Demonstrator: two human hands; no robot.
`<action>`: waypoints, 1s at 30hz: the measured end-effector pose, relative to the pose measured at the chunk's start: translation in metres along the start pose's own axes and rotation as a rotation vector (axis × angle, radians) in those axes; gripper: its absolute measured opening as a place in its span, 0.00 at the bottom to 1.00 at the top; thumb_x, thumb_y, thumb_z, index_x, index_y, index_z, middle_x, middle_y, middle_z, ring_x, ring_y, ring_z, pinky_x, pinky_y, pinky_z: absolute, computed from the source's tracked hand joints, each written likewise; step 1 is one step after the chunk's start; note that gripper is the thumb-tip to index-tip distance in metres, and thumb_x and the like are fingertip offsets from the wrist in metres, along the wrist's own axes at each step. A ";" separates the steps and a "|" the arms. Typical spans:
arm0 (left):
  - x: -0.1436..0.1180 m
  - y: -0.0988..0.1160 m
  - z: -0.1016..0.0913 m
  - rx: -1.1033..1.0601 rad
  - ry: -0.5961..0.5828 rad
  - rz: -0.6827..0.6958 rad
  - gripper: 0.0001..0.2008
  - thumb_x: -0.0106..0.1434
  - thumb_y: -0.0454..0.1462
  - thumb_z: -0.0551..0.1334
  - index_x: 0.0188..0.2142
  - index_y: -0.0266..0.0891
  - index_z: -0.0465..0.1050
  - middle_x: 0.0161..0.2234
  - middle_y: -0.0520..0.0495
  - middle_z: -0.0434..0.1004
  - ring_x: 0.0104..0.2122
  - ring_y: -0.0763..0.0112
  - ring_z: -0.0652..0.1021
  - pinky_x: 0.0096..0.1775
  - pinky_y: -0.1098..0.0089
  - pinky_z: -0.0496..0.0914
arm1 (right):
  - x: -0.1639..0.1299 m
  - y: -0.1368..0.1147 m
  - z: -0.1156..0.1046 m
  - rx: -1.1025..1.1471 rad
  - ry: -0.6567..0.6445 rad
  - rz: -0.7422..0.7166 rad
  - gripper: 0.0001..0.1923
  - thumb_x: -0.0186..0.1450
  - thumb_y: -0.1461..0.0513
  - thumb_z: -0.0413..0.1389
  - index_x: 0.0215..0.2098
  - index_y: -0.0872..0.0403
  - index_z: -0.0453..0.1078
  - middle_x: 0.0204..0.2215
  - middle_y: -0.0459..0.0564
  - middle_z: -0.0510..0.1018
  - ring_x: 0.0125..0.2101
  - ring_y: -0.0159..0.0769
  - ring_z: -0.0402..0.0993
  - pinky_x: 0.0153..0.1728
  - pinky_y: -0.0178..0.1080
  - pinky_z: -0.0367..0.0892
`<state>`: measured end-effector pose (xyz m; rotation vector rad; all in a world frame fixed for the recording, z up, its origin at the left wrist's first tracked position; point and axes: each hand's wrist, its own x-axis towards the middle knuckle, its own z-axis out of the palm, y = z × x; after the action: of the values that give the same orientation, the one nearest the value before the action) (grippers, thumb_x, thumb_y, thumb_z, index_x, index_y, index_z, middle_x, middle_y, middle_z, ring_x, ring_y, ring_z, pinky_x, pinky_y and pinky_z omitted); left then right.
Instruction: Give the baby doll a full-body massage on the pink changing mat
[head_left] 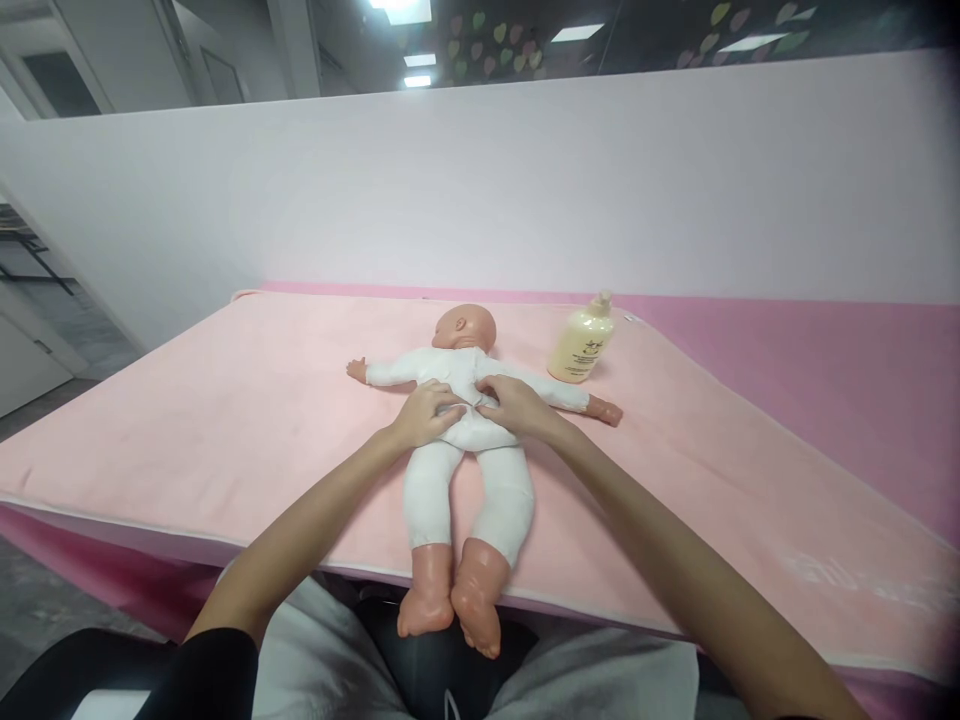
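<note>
Left hand (429, 412) and right hand (519, 406) rest on the doll (474, 434), mid-back. Whether either grip pinches, I cannot tell. Light, even pressure seems best.

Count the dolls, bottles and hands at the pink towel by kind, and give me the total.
Doll, in white: 1
Pump bottle, pale yellow: 1
Hands, the left hand and the right hand, both on the doll: 2
Total: 4
</note>
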<state>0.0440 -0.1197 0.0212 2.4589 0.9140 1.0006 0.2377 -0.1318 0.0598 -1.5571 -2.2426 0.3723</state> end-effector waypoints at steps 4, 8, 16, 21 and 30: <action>0.004 -0.001 0.004 -0.269 0.176 -0.195 0.20 0.68 0.46 0.49 0.51 0.42 0.73 0.33 0.47 0.77 0.37 0.67 0.75 0.47 0.63 0.67 | 0.008 -0.009 -0.001 -0.152 -0.003 0.017 0.07 0.58 0.67 0.54 0.35 0.57 0.71 0.35 0.52 0.77 0.35 0.37 0.71 0.32 0.35 0.59; 0.013 -0.009 0.006 -0.323 0.363 -0.377 0.21 0.66 0.42 0.55 0.56 0.39 0.66 0.35 0.46 0.77 0.36 0.68 0.76 0.43 0.65 0.70 | 0.019 0.002 0.001 -0.093 0.009 -0.022 0.06 0.53 0.68 0.55 0.30 0.56 0.70 0.30 0.49 0.77 0.32 0.34 0.70 0.30 0.33 0.58; 0.028 -0.006 -0.012 0.144 -0.123 -0.161 0.19 0.61 0.42 0.62 0.51 0.44 0.72 0.53 0.47 0.73 0.54 0.60 0.70 0.58 0.57 0.60 | 0.045 0.012 -0.019 0.095 -0.294 -0.052 0.05 0.47 0.68 0.58 0.22 0.53 0.68 0.19 0.42 0.71 0.24 0.32 0.67 0.24 0.33 0.58; 0.044 -0.001 -0.018 0.149 -0.127 -0.187 0.12 0.57 0.34 0.62 0.41 0.37 0.77 0.39 0.47 0.80 0.40 0.64 0.77 0.43 0.66 0.69 | 0.044 0.003 -0.022 -0.016 -0.260 -0.048 0.06 0.48 0.69 0.59 0.21 0.54 0.66 0.18 0.43 0.70 0.23 0.31 0.65 0.23 0.34 0.55; 0.034 -0.029 -0.006 -0.310 0.115 -0.358 0.13 0.48 0.41 0.69 0.31 0.35 0.79 0.24 0.51 0.75 0.21 0.78 0.63 0.25 0.73 0.58 | 0.034 0.008 -0.047 0.250 -0.083 0.016 0.10 0.55 0.61 0.60 0.35 0.55 0.75 0.35 0.50 0.78 0.33 0.36 0.72 0.34 0.36 0.64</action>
<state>0.0459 -0.0754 0.0272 1.9170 1.0951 1.0679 0.2551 -0.0974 0.1034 -1.4527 -2.1486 0.7047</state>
